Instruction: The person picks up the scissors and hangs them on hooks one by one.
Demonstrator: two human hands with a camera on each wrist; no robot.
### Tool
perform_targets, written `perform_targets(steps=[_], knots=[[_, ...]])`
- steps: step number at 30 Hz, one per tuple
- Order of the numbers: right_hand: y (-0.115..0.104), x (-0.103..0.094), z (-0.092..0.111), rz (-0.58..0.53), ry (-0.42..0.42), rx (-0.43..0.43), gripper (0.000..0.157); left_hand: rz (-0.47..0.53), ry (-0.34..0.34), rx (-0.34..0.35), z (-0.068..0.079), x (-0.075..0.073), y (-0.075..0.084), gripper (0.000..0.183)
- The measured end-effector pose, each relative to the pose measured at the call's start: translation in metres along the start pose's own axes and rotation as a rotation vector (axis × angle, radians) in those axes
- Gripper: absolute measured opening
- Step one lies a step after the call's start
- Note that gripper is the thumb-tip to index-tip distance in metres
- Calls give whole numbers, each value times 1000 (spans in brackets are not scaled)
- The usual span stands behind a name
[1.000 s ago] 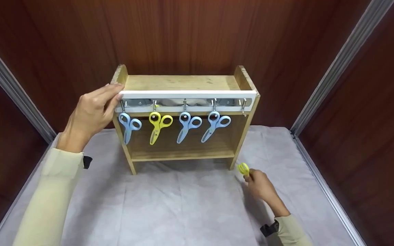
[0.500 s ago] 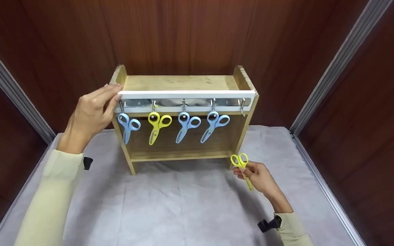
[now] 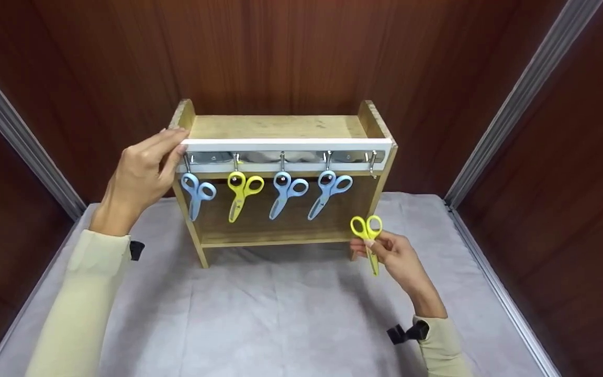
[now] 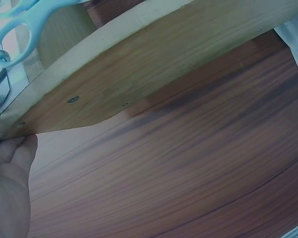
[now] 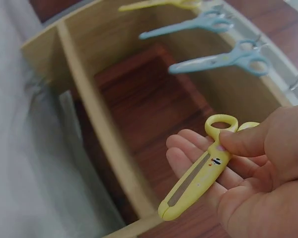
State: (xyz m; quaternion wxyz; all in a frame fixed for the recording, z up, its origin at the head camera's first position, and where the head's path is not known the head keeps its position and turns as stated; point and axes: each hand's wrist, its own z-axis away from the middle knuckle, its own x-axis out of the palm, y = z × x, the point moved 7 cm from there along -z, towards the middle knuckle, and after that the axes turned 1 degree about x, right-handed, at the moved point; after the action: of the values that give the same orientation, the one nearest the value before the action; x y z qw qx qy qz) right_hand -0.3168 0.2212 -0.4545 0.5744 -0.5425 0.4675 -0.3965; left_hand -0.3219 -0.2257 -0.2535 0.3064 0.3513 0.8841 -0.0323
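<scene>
A small wooden shelf (image 3: 280, 124) carries a white hook strip (image 3: 287, 142) along its upper front. My left hand (image 3: 142, 173) holds the shelf's upper left corner, fingers over the top and thumb in front. In the right wrist view, my right hand (image 5: 268, 173) pinches yellow scissors (image 5: 191, 186) under the thumb, their blades lying across the fingers. The head view has these scissors handles up, beside the shelf's lower right. From the strip hang blue scissors (image 3: 194, 196), another yellow pair (image 3: 237, 196) and two more blue pairs. The rightmost hook (image 3: 372, 165) bears nothing.
Grey cloth (image 3: 259, 319) covers the surface under the shelf. Dark red-brown panels (image 3: 280, 52) enclose the back and sides, with metal rails (image 3: 511, 104) at the corners. A lower board (image 3: 280, 242) spans the shelf's legs.
My right hand has risen along the shelf's right side, turning the yellow scissors from a foreshortened view to upright with handles on top. The left hand and hanging scissors stay put.
</scene>
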Motion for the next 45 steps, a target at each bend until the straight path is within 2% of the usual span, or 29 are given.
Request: perform_targets(steps=[7, 15, 20, 32, 38, 45], knots=[[-35, -3, -2, -58, 18, -72, 38, 4, -7, -15, -1, 0, 0, 30], [-75, -6, -10, -171, 45, -212, 34, 21, 24, -17, 0, 0, 0, 29], [-90, -7, -14, -215, 55, -265, 32, 14, 19, -28, 0, 0, 0, 30], [-82, -8, -25, -317, 85, -277, 25, 24, 26, -42, 2, 1, -1, 30], [-79, -7, -27, -357, 92, -286, 22, 8, 25, -27, 3, 0, -1, 31], [-71, -5, -30, -349, 119, -239, 25, -12, 20, -2, 2, 0, 0, 32]])
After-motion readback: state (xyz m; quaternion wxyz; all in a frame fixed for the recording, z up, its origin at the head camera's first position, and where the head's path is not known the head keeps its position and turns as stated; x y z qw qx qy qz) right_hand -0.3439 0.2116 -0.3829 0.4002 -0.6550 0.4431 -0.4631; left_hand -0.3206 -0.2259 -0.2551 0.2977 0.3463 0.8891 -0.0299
